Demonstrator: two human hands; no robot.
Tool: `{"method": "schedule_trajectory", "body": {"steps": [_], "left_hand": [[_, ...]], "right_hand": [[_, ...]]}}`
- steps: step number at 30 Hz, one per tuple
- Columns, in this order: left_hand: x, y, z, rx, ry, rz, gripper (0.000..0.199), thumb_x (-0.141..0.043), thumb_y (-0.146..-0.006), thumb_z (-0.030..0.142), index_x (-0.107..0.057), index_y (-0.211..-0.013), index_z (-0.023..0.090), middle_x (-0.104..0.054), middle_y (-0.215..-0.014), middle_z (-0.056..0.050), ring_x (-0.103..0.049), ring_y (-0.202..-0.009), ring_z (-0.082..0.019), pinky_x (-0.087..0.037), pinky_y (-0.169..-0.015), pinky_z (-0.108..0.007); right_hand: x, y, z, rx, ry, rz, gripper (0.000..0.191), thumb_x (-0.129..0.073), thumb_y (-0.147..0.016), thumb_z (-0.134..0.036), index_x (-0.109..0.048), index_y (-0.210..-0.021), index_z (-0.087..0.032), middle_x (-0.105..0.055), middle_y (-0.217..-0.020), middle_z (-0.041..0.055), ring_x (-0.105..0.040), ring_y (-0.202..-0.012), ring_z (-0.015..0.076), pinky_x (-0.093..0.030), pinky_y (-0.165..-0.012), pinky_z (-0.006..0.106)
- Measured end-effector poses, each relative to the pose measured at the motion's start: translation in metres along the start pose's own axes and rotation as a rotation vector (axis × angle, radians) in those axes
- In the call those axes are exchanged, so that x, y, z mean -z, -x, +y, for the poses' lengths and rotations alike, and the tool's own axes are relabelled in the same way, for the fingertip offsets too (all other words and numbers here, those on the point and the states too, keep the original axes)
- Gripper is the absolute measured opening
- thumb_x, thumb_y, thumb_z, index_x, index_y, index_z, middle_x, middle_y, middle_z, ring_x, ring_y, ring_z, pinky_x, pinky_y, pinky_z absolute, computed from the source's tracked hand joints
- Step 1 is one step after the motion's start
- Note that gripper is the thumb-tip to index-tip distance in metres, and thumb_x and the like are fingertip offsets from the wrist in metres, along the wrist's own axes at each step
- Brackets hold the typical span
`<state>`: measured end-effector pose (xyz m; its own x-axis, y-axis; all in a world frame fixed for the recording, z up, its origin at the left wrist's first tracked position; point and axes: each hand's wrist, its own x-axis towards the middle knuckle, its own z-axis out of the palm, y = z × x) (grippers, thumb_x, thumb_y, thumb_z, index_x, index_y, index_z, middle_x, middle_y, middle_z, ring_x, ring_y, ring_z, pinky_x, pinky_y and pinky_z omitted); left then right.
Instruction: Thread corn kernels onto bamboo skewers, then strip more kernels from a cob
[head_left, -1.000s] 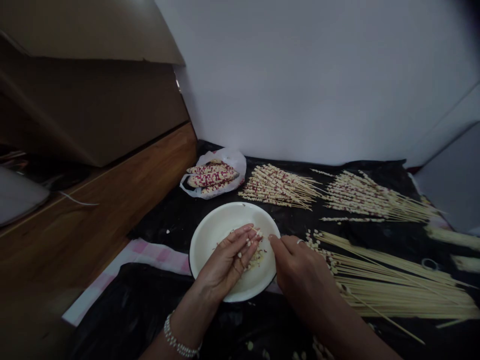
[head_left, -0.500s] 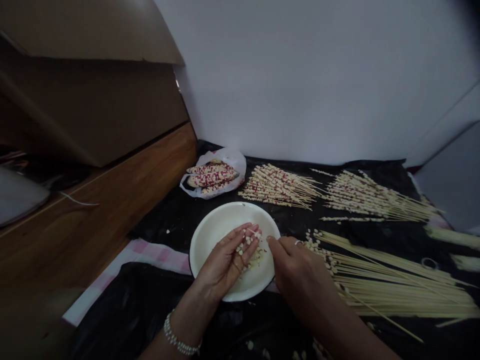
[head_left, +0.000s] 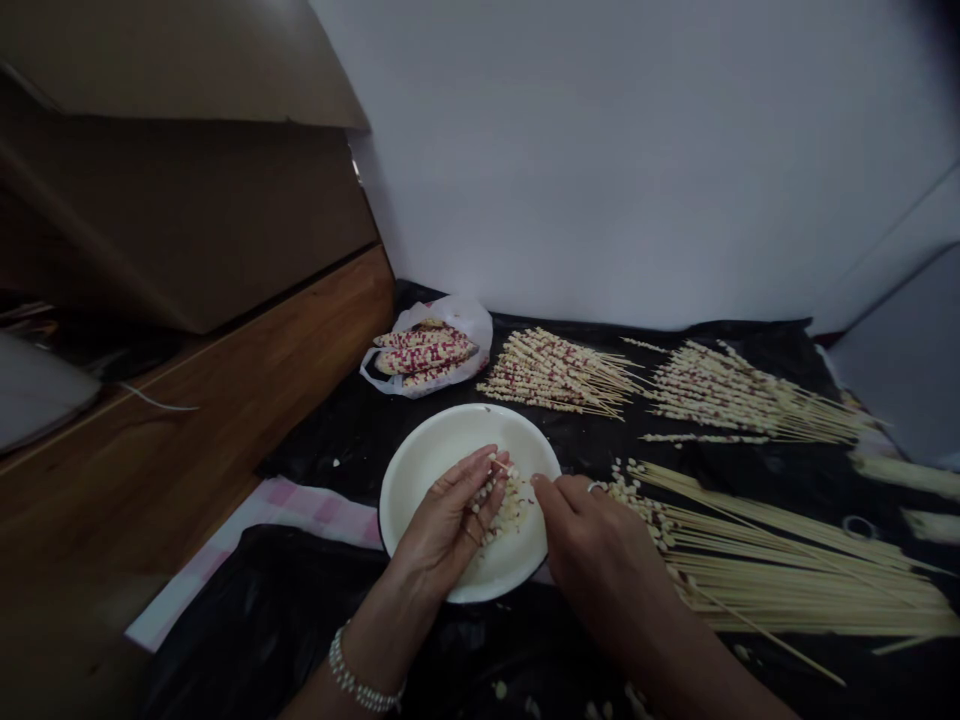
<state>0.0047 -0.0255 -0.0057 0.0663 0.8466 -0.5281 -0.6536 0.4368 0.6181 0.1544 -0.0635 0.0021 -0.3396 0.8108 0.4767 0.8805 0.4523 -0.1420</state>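
Observation:
My left hand (head_left: 454, 520) is over a white bowl (head_left: 420, 450), its fingers curled round corn kernels (head_left: 481, 498), with the thumb and fingertips at the tip of a thin skewer (head_left: 504, 465). Pale kernels (head_left: 513, 510) lie in the bowl below. At the bowl's right rim is my right hand (head_left: 589, 525), its fingers closed in a pinch on the skewer, most of which is hidden by the fingers. A ring shows on this hand, and a beaded bracelet is on my left wrist.
Corn cobs (head_left: 427, 352) sit in a plastic bag behind the bowl. Two piles of kernel-threaded skewers (head_left: 555, 370) lie at the back. Bare skewers (head_left: 810, 585) with kernels at their ends spread to the right. A cardboard box (head_left: 187, 220) stands at the left.
The fingers of my left hand have curled in more over the kernels, and fewer kernels show in the palm. My right hand has barely moved.

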Motion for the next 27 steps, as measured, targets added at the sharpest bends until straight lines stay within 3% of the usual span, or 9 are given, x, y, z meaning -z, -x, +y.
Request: {"method": "schedule_trajectory", "body": {"steps": [14, 23, 27], "left_hand": [[0.0009, -0.0005, 0.0007, 0.051, 0.043, -0.001, 0.014, -0.064, -0.077, 0.002, -0.069, -0.087, 0.009, -0.072, -0.088, -0.008, -0.069, -0.074, -0.012, -0.058, -0.069, -0.019], [0.0031, -0.0043, 0.0006, 0.159, 0.149, 0.021, 0.014, -0.064, -0.077, 0.003, -0.068, -0.09, 0.008, -0.071, -0.094, -0.01, -0.068, -0.088, -0.016, -0.057, -0.077, -0.023], [0.0043, -0.0038, 0.001, 0.194, 0.146, -0.023, 0.014, -0.064, -0.076, 0.003, -0.068, -0.089, 0.009, -0.071, -0.093, -0.01, -0.068, -0.088, -0.017, -0.056, -0.077, -0.023]], "right_hand": [[0.0001, 0.0008, -0.0022, 0.028, 0.024, 0.031, 0.021, -0.053, -0.069, 0.0, -0.058, -0.082, -0.017, -0.057, -0.069, 0.0025, -0.054, -0.061, 0.0188, -0.037, -0.055, 0.029], [0.0017, 0.0004, -0.0033, 0.031, 0.037, 0.021, 0.022, -0.053, -0.069, 0.001, -0.057, -0.081, -0.017, -0.057, -0.07, 0.0024, -0.054, -0.061, 0.0188, -0.038, -0.056, 0.029], [0.0018, 0.0, -0.0042, 0.043, 0.052, 0.047, 0.021, -0.052, -0.07, 0.0, -0.057, -0.082, -0.016, -0.057, -0.069, 0.0027, -0.053, -0.06, 0.0181, -0.037, -0.054, 0.029]]}}
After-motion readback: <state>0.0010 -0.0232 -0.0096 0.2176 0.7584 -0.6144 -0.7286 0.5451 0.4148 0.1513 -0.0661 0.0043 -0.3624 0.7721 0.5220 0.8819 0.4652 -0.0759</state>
